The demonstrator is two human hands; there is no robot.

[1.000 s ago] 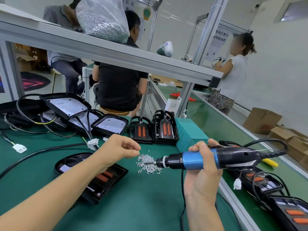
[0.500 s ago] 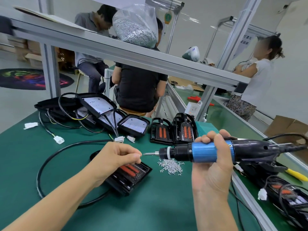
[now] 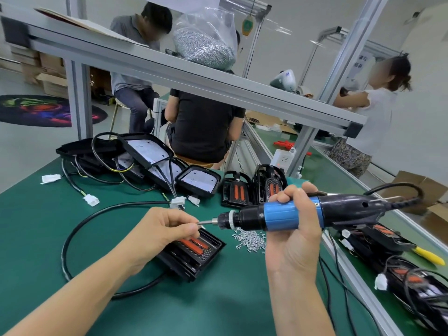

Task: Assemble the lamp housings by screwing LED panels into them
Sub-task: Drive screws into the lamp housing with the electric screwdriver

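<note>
My right hand (image 3: pixel 294 241) grips a blue and black electric screwdriver (image 3: pixel 291 215), held level with its bit pointing left. My left hand (image 3: pixel 162 230) pinches a small screw at the bit's tip (image 3: pixel 204 223); the screw itself is mostly hidden by my fingertips. Below the hands lies a black lamp housing (image 3: pixel 191 254) with two orange LED strips, its black cable (image 3: pixel 70 238) looping left. A small heap of loose silver screws (image 3: pixel 249 240) lies on the green mat, right of the housing.
More black housings with white panels (image 3: pixel 145 154) and wires pile up at the back left; two upright housings (image 3: pixel 252 187) stand behind the screws. Finished housings (image 3: pixel 378 241) and yellow-handled pliers (image 3: pixel 429 255) lie on the right. A bag of screws (image 3: pixel 206 42) sits on the overhead shelf. People work beyond.
My left hand rose from beside the housing and brought its pinched fingertips to the screwdriver's bit. My view shifted left, and the screwdriver stays level in my right hand.
</note>
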